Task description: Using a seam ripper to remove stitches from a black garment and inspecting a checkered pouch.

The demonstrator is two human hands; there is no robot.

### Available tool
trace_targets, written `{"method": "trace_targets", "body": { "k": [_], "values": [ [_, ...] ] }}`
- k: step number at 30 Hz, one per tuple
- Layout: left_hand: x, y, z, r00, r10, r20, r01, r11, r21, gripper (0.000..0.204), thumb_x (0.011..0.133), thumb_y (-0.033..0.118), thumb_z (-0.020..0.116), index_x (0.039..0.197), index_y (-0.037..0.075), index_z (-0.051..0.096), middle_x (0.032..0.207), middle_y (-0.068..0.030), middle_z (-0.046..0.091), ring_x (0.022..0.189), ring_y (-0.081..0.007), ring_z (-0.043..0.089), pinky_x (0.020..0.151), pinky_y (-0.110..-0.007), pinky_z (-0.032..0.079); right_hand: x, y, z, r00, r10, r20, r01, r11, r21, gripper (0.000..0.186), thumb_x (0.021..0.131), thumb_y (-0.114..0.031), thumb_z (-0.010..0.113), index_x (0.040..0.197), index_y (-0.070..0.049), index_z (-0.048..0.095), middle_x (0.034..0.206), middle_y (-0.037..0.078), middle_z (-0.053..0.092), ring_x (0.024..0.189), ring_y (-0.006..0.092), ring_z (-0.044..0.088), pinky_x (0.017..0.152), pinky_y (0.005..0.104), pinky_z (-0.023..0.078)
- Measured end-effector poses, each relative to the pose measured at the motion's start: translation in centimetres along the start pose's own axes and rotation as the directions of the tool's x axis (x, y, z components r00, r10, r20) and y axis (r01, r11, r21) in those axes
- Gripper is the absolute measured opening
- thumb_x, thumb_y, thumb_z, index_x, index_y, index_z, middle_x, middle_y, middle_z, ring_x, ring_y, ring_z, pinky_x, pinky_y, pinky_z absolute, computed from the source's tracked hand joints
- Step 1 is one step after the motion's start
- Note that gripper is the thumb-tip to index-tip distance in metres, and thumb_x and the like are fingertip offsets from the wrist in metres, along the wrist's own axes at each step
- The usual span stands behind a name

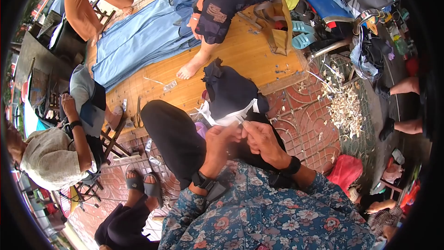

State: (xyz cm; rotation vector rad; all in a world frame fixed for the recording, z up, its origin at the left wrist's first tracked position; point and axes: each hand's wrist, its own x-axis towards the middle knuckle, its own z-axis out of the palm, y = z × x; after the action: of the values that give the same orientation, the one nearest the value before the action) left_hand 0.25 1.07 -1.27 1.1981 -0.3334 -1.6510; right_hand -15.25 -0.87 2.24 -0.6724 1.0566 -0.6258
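My left hand (221, 142) and my right hand (264, 141) meet above my lap, with the fingertips of both pinched together almost touching. Just beyond them lies a white cloth band (229, 117), its edge reaching the left fingertips. The band borders a dark navy garment (231, 88) that is bunched over my knees and against the wooden platform. What sits between the right fingertips is too small to make out. Part of something purple (201, 129) shows beside my left hand.
Ahead stands a low wooden platform (273, 71) with blue denim trousers (143, 39) and a seated person's bare foot (189, 67). Turquoise slippers (303, 40) lie at its right end. Wood-coloured scraps (347, 111) litter the right floor by a red bag (346, 171). Another person (58, 162) sits left.
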Motion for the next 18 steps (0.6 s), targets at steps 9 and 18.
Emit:
{"method": "trace_targets", "body": {
  "k": [9,18],
  "values": [
    [-0.04,-0.29,0.46,1.000,0.020,-0.016,-0.020,1.000,0.013,0.013,0.088,0.012,0.067,0.085,-0.001,0.069,0.075,-0.0074,0.069,0.063,-0.0127,0.063,0.061,-0.024,0.051,-0.50,-0.55,0.09,1.000,0.017,-0.001,-0.017,1.000,-0.006,0.035,0.098,-0.037,0.049,0.079,-0.007,0.052,0.053,-0.007,0.033,0.043,0.0021,0.027,0.040,0.0206,0.024],
    [-0.26,-0.29,0.39,0.999,0.041,-0.023,-0.041,0.999,0.004,0.012,0.087,0.011,0.067,0.084,0.000,0.069,0.074,-0.0068,0.068,0.062,-0.0125,0.062,0.062,-0.024,0.050,-0.50,-0.14,-0.35,0.999,0.034,0.012,-0.034,0.999,0.021,0.034,0.099,-0.034,0.050,0.079,-0.007,0.052,0.052,-0.007,0.034,0.040,0.0019,0.027,0.038,0.0198,0.023]
  ]
}}
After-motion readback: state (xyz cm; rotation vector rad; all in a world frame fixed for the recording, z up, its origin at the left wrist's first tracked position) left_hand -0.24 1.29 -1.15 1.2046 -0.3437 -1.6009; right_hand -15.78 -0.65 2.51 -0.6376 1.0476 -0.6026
